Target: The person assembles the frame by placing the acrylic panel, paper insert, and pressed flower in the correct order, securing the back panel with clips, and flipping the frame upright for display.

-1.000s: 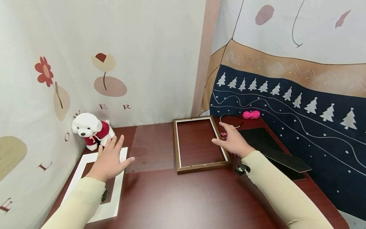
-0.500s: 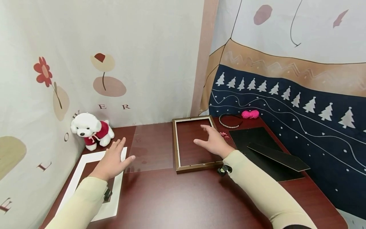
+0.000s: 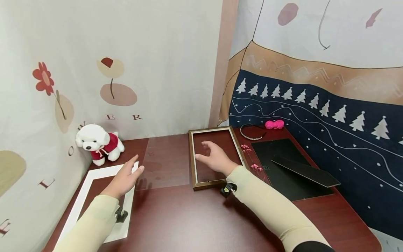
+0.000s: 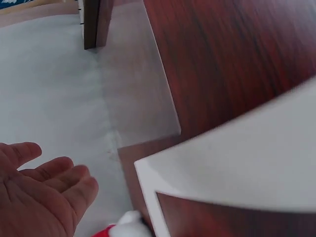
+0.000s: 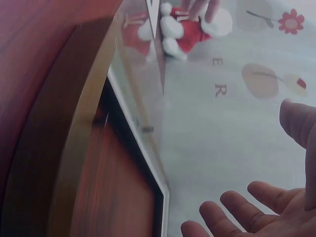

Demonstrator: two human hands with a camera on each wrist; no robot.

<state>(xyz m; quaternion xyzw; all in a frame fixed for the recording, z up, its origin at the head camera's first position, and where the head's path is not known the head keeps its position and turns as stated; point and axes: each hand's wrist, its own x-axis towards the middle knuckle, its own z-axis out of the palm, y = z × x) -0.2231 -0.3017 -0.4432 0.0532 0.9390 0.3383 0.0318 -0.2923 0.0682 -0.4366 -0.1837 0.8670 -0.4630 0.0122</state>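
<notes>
My left hand hovers over a white picture mat at the left, its fingers extended and nothing in them. In the left wrist view, the left palm shows bare beside the mat's corner. My right hand is held above a wooden picture frame, fingers spread and loosely bent, gripping nothing. Between mat and frame lies a clear sheet, flat on the table and reaching the frame's left side. To the right rests a black backing board with its stand leg raised at an angle.
A white plush dog in a red top stands behind the mat. Pink flower sprigs lie between frame and backing board. Farther back are a headband and a pink yarn bundle. Printed curtains border the dark red table.
My right hand has moved left from the frame's right side to over its middle, uncovering the pink sprigs. The left hand has turned slightly, staying over the mat. Objects stay put.
</notes>
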